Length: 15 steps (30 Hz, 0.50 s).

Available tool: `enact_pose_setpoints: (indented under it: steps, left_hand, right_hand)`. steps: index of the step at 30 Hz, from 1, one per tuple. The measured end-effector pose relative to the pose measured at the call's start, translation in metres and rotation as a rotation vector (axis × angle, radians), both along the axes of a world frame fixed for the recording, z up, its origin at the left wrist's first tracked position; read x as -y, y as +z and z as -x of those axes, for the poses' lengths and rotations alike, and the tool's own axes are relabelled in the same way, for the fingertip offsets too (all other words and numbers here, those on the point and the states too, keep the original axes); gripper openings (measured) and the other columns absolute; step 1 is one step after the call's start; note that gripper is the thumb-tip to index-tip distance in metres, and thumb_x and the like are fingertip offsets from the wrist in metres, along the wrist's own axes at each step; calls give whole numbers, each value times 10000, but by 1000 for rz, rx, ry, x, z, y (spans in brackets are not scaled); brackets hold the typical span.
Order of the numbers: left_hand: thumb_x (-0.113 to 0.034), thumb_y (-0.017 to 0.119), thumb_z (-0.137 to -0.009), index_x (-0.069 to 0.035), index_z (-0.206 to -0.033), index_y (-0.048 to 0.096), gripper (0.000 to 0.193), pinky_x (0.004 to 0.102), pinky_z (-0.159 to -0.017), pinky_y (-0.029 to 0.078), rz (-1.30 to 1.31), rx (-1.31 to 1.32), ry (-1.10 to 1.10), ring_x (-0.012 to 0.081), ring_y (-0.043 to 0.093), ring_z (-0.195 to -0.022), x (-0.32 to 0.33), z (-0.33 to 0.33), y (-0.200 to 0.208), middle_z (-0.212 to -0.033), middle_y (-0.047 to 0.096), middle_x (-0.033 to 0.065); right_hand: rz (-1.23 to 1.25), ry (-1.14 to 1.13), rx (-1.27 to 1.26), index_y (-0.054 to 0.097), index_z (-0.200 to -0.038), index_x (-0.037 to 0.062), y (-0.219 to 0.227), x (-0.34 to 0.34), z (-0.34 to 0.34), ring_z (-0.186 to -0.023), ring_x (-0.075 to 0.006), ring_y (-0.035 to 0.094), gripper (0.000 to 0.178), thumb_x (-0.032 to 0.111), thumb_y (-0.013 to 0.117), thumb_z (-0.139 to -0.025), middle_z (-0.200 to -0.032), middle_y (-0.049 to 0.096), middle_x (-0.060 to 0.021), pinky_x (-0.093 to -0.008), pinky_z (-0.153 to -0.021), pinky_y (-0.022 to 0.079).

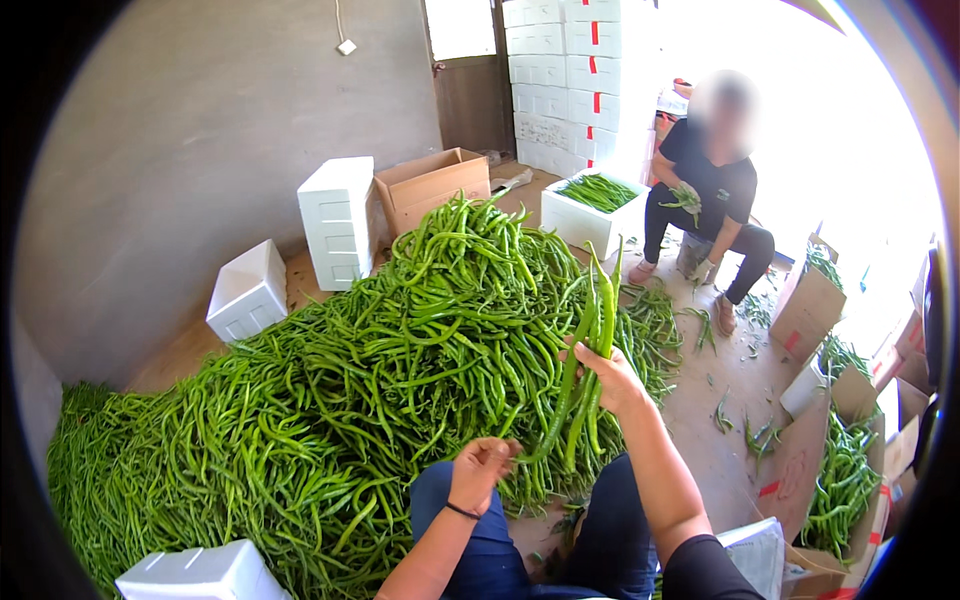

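My right hand (612, 380) is closed around a small bunch of long green chili peppers (600, 325), held upright above the pile's right side. One curved pepper of the bunch hangs down to the left, its lower end reaching the fingertips of my left hand (482, 470). The left fingers are pinched together over my left knee; whether they grip that pepper's end or something smaller is hidden. In front of me spreads a big heap of green chili peppers (400, 340), peaked in the middle and running far to the left.
White foam boxes stand behind the heap (335, 225), at left (250, 290) and near left (205, 572). Behind are an open cardboard box (430, 190) and a pepper-filled foam box (595, 205). A seated co-worker (712, 190) holds peppers. Pepper-filled cartons (840, 480) line the right.
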<state>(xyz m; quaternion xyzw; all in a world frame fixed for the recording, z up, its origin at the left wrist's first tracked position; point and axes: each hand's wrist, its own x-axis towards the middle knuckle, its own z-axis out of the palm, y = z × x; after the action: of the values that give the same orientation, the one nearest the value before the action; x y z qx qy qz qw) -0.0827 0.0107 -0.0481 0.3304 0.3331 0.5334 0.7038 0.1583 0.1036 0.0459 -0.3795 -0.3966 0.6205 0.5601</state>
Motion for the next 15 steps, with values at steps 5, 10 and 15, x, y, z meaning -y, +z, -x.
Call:
enact_pose_setpoints:
  steps: [5, 10, 15]
  left_hand:
    - [-236, 569, -913, -4, -1238, 486, 408, 263, -923, 415, -116, -127, -10, 137, 543, -1105, -85, -28, 35, -1229, 568, 86]
    - [-141, 462, -932, -20, -1191, 521, 292, 250, -562, 511, -74, 102, -298, 171, 617, -745, -143, -67, 34, -1079, 627, 80]
    - [-198, 477, -920, -38, -1211, 518, 335, 389, -862, 462, 37, 569, -512, 184, 577, -968, -182, -54, -13, -1195, 582, 76]
  right_hand:
    - [15, 118, 467, 645, -896, 51, -9, -16, -6, -627, -88, 557, 244, 206, 769, -754, -759, 642, -12, -244, -599, 449]
    - [21, 407, 571, 545, -1096, 22, -33, -32, 18, -697, -95, 562, 268, 159, 614, -876, -874, 604, -53, -259, -608, 484]
    - [314, 427, 344, 534, -1095, 14, -33, -62, 16, -697, -149, 602, 232, 160, 555, -917, -918, 597, -72, -319, -611, 557]
